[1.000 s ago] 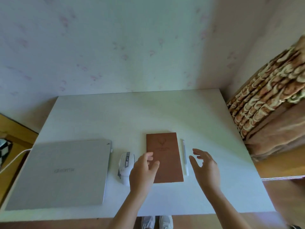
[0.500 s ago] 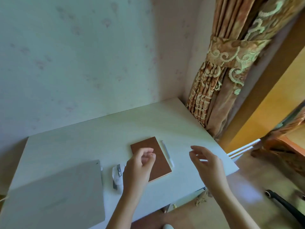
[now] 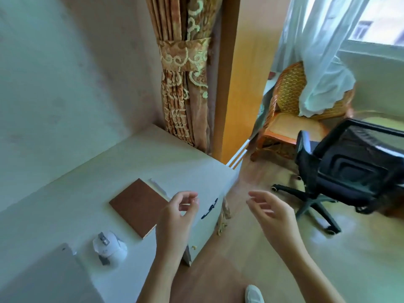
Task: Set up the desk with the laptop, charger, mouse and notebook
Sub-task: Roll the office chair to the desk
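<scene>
A brown notebook [image 3: 138,206] lies flat on the white desk [image 3: 153,158], with a white pen [image 3: 158,189] along its right side. A white mouse [image 3: 110,248] sits to its left, beside the closed silver laptop [image 3: 48,278] at the lower left corner. No charger shows. My left hand [image 3: 177,217] hovers over the desk's near right edge, fingers loosely curled and empty. My right hand [image 3: 273,215] hangs over the floor right of the desk, fingers apart and empty.
A patterned curtain [image 3: 185,79] tied back hangs beside a wooden door frame [image 3: 227,84] behind the desk. A black office chair [image 3: 354,169] stands on the floor at the right, and a wicker chair [image 3: 288,106] draped with sheer white fabric is behind it.
The view has swung to the right, away from the desk toward the room. Both hands have come off the notebook area and moved right; the right hand is now past the desk edge.
</scene>
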A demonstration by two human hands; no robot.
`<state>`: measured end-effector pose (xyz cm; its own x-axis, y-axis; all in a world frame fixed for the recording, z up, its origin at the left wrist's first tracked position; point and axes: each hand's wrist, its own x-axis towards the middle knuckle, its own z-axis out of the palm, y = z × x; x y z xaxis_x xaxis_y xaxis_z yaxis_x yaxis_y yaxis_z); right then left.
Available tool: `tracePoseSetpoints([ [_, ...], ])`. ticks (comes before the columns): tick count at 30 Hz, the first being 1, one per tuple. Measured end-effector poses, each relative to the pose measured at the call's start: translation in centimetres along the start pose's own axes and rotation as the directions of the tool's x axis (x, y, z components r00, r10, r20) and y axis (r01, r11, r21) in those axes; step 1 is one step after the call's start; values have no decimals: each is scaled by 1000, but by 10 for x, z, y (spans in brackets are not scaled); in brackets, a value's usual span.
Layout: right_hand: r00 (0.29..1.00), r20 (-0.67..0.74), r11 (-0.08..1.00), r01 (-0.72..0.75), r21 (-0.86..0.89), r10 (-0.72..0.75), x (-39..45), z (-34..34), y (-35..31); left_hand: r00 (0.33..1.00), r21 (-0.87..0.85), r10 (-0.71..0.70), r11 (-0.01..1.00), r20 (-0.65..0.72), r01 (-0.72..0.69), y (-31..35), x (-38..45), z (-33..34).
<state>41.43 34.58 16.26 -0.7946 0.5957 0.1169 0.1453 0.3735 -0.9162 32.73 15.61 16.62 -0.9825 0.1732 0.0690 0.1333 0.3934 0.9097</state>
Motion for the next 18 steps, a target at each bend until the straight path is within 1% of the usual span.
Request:
tracePoseSetpoints([
  [5,990,-140,996,-28,-82,17,1,-55,20,986,-21,92,996,140,-90,29,5,59],
  [8,976,-216,994,-58,-94,36,6,-94,38,958,-41,158,987,238,-152,50,5,104],
  [12,951,-304,990,-96,-98,62,11,-153,65,920,-57,183,983,346,-174,75,3,177],
  [15,926,-366,988,-132,-85,92,16,-203,88,889,-44,221,974,401,-222,96,-5,238],
  [18,911,-390,983,-174,-62,136,21,-257,111,861,-85,239,971,449,-225,126,-19,294],
])
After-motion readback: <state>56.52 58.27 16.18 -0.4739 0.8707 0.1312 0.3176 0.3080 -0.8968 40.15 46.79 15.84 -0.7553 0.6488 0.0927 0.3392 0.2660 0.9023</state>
